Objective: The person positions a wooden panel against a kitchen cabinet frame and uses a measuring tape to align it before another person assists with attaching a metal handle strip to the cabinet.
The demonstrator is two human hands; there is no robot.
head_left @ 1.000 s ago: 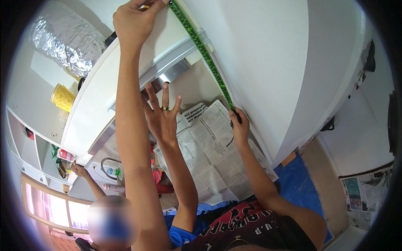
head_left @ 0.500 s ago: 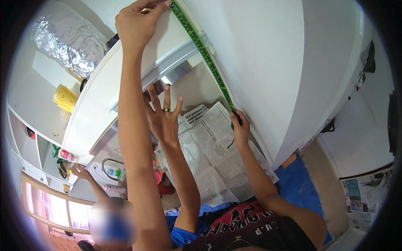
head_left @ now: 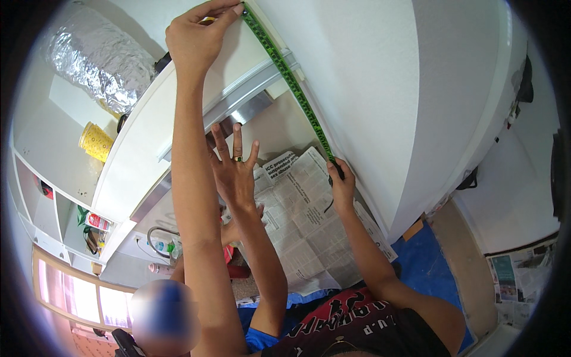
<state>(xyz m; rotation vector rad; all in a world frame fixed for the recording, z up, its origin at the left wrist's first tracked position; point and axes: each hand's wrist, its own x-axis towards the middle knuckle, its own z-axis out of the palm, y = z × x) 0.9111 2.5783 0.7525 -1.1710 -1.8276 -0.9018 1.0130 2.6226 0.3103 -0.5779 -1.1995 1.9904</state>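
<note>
My left hand (head_left: 196, 38) is raised at the top and pinches the free end of a green tape measure (head_left: 289, 77) between thumb and fingers. The blade runs taut along the edge of a tall white panel (head_left: 369, 107). Lower down, my right hand (head_left: 342, 183) is closed round the tape's dark, mostly hidden case. Between my arms, another person's ringed hand (head_left: 235, 178) is spread with fingers apart, over the newspaper and near a grey metal strip. Behind that forearm, part of a further hand (head_left: 233, 231) shows; whose it is I cannot tell.
Newspaper sheets (head_left: 303, 220) cover the surface below. White shelving (head_left: 44, 140) on the left holds a foil-wrapped bundle (head_left: 98, 53) and yellow cups (head_left: 96, 141). A bent tap (head_left: 151, 238) and bottles stand lower left, near a person. Blue sheeting (head_left: 425, 259) lies lower right.
A hand that was reaching toward the left shelf has left there; a hand now shows behind the ringed forearm. My hands and the tape stay nearly in place.
</note>
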